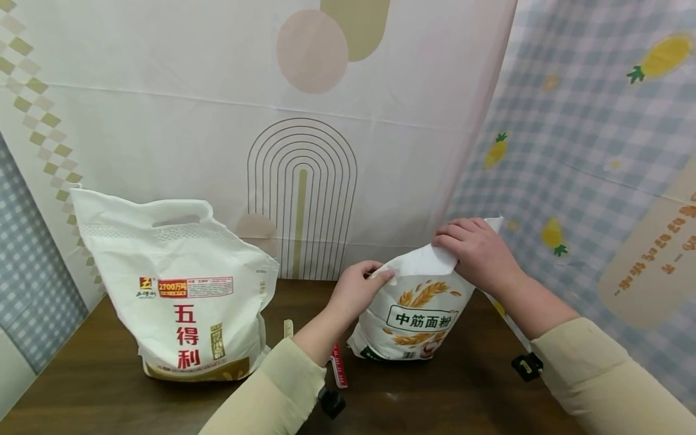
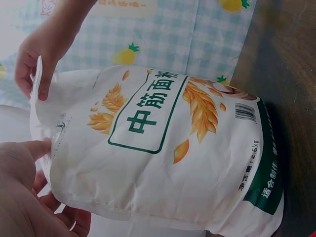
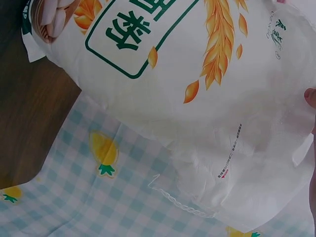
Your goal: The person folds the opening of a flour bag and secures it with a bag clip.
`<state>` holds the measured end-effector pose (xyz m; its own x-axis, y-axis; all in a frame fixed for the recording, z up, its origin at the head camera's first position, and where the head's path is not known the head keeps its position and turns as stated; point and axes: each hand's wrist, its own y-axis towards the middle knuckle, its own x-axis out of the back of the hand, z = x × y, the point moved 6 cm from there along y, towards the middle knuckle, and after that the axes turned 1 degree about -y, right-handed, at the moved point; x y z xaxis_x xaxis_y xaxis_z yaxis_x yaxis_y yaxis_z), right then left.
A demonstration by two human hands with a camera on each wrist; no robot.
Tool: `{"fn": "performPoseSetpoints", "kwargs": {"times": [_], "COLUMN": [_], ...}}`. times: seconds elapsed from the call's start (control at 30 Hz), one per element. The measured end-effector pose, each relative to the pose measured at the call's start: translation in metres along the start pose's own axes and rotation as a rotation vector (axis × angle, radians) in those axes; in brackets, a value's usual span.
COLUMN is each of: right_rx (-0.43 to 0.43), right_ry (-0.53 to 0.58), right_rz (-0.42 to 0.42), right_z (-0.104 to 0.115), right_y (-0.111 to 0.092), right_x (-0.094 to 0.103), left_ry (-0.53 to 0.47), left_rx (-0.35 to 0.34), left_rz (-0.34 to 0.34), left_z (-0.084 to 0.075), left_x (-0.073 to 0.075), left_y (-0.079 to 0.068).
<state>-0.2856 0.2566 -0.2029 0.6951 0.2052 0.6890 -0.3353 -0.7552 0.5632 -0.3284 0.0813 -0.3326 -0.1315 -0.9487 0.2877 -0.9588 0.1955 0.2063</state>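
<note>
A white flour bag point(image 1: 375, 314) with wheat ears and green lettering stands on the brown table, its upper end between both hands. My left hand point(image 1: 356, 290) pinches the bag's upper left edge, thumb on the front and fingers behind. At the upper right, my right hand point(image 1: 478, 251) grips the folded top edge. The left wrist view shows the left thumb on the front of the bag point(image 2: 98, 173), with the right hand point(image 2: 47, 49) holding the far corner. In the right wrist view, a loose chain-stitched thread point(image 3: 182, 203) hangs along the bag's top edge.
A larger white flour bag point(image 1: 185, 254) with red lettering and a cut-out handle stands to the left. A red strip point(image 1: 338, 365) and a beige strip point(image 1: 288, 328) lie on the table point(image 1: 391, 399), partly hidden by the left forearm. Patterned cloths hang behind and at the right.
</note>
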Motion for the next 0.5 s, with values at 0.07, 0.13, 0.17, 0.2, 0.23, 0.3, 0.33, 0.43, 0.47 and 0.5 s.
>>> {"fn": "performPoseSetpoints", "kwargs": {"times": [0.07,0.13,0.17,0.2,0.23,0.3,0.33,0.43,0.47,0.5], "right_rx": [-0.003,-0.013,-0.021,-0.032,-0.044,-0.069,-0.077,-0.079,-0.072,-0.064], "right_ry": [0.004,0.009,0.008,0.006,0.006,0.010,0.014,0.034,0.041,0.044], "right_rz": [0.020,0.058,0.083,0.113,0.146,0.219,0.251,0.308,0.311,0.307], "right_z": [-0.0003,-0.0010,-0.0015,-0.0022,-0.0028,-0.0034,-0.0031,0.0004,0.0022,0.0042], "right_y": [0.0000,-0.0006,-0.0009,-0.0016,-0.0025,-0.0047,-0.0056,-0.0071,-0.0067,-0.0056], "right_x": [-0.0008,-0.0020,-0.0028,-0.0040,-0.0053,-0.0080,-0.0091,-0.0092,-0.0082,-0.0068], "left_ry": [-0.007,-0.015,-0.020,-0.022,-0.025,-0.035,-0.037,-0.049,-0.053,-0.057], "left_rx": [-0.005,-0.011,-0.014,-0.016,-0.017,-0.018,-0.020,-0.025,-0.026,-0.026], "left_rz": [-0.009,-0.013,-0.016,-0.018,-0.020,-0.024,-0.025,-0.026,-0.026,-0.025], "left_z": [0.0010,0.0023,0.0029,0.0035,0.0039,0.0044,0.0043,0.0040,0.0039,0.0040], "left_x": [0.0004,0.0002,-0.0002,-0.0004,-0.0005,-0.0005,-0.0003,-0.0004,-0.0007,-0.0009], "left_y": [0.0003,0.0010,0.0015,0.0021,0.0026,0.0031,0.0032,0.0033,0.0032,0.0031]}}
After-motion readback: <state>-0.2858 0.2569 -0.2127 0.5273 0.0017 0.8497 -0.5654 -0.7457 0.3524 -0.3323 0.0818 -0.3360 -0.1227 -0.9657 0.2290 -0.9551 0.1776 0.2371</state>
